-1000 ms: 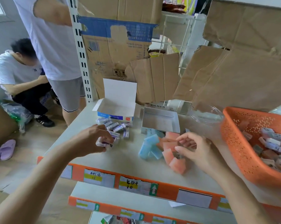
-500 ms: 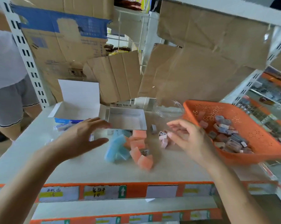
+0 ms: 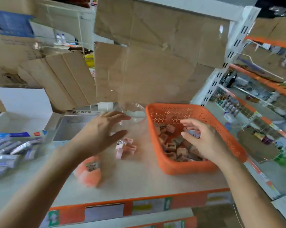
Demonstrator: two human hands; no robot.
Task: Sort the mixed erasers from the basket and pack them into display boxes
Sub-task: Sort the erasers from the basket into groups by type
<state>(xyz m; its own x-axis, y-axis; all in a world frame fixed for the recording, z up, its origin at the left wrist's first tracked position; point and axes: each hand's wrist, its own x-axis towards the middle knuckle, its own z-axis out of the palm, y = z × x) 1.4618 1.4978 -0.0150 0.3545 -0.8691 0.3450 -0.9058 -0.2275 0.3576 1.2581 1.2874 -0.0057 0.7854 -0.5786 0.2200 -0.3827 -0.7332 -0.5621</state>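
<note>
The right hand hovered in the orange basket, grip seemingly pinched on one eraser; the left hand hung spread, empty; best lift one kind only

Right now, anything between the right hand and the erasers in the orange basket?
Nothing visible. The right hand is already over the open orange basket, its fingers curled just above the erasers piled inside. The basket has no lid, and the left hand is off to the side over the table.
</note>
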